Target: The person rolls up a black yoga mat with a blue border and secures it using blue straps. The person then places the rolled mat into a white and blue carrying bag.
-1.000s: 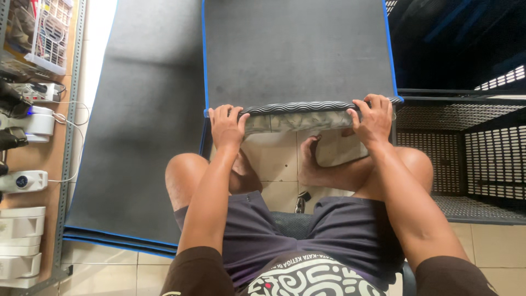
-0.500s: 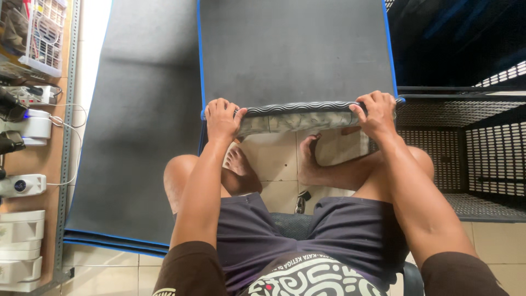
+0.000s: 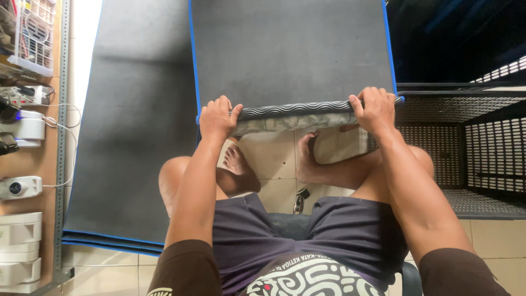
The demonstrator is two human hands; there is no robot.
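A dark grey foam mat with blue edges (image 3: 290,55) lies stretched out ahead of me on the tiled floor, its near end curled into a roll (image 3: 296,114). My left hand (image 3: 217,116) grips the left end of that roll. My right hand (image 3: 375,108) grips the right end, near the blue border. I sit above the floor with my bare feet just under the rolled edge.
A stack of similar grey mats (image 3: 131,148) lies on the floor to the left. Further left a wooden shelf (image 3: 22,159) carries small devices, cables and white trays. Black perforated metal racks (image 3: 471,148) stand to the right.
Both hands have shifted slightly forward with the mat's rolled end, and the roll looks a little thicker than before.
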